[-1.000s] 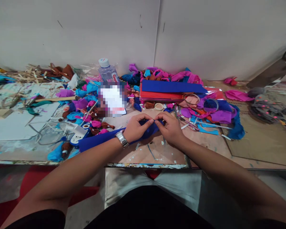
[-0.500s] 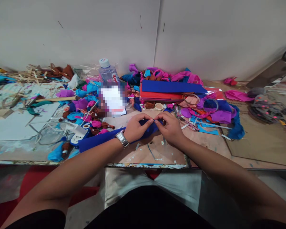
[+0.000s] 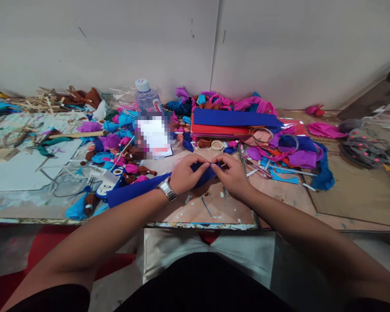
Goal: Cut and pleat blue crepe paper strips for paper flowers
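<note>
Pinching a long, deep-blue strip of thin, flexible material [image 3: 134, 190], the two bare hands meet above the near part of the bench [image 3: 227, 212]. The left hand [image 3: 183, 175] has its thumb and forefinger closed on the strip; the right hand [image 3: 233, 177] is likewise closed in a pinch at the strip's gathered end. The fingertips nearly touch, and the exact fold between them is hidden. The strip runs beneath the left wrist, its free end lying beside a blue-and-white power strip [image 3: 104, 187].

Good handling, as judged here, calls for small, even folds, light tension between the pinches, and one hand anchoring the folds while the other shifts its grip. Pulling hard could tear or crease the thin material; the forearm should not drag the trailing length.

Counted: one strip in the hands; one flat blue sheet [image 3: 234, 118] on one red stack [image 3: 221, 130]; one clear plastic bottle with a white cap [image 3: 148, 100]; one bright-screened device [image 3: 154, 132], partly blurred; one silver wristwatch [image 3: 167, 189], on the left wrist; one small cream-coloured round piece [image 3: 217, 145]; and two translucent hoops [image 3: 297, 143] at the right. The crumpled coloured pieces [image 3: 110, 141] overlap too much to count.
</note>
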Action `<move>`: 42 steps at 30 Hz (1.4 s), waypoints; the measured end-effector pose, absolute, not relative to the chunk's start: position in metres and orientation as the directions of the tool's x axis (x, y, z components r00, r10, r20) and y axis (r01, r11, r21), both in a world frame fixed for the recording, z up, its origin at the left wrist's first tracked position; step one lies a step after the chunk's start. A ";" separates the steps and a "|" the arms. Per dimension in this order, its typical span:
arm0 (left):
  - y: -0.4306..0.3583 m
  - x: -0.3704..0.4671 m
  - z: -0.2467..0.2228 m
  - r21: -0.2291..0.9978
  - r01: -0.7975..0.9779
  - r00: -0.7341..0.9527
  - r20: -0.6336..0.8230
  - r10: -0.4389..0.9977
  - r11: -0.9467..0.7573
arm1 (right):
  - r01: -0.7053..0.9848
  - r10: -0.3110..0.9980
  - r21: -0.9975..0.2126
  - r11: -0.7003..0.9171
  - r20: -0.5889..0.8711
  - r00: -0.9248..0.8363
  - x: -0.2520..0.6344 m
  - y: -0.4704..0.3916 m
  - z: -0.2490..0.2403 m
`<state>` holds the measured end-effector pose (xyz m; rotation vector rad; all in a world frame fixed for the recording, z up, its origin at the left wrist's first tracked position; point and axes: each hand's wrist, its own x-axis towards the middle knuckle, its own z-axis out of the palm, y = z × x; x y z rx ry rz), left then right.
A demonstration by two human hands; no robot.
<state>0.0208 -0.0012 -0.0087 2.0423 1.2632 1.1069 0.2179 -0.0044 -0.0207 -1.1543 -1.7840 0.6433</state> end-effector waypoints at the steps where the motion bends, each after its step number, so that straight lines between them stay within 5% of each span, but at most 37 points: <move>1: -0.001 0.021 -0.009 0.744 0.494 0.242 0.379 0.893 -0.450 | 0.449 0.895 -0.776 0.444 0.410 -0.175 0.218 -0.005 -0.020; 16: -0.002 0.021 -0.008 0.730 0.476 0.259 0.416 0.872 -0.490 | 0.459 0.886 -0.760 0.460 0.422 -0.190 0.219 -0.005 -0.016; 30: -0.003 0.021 -0.008 0.716 0.461 0.282 0.442 0.852 -0.524 | 0.221 0.957 -0.941 0.255 0.212 -0.199 0.216 -0.006 -0.019; 42: -0.001 0.020 -0.010 0.721 0.460 0.270 0.443 0.855 -0.518 | 0.334 0.924 -0.864 0.377 0.324 -0.206 0.218 -0.005 -0.015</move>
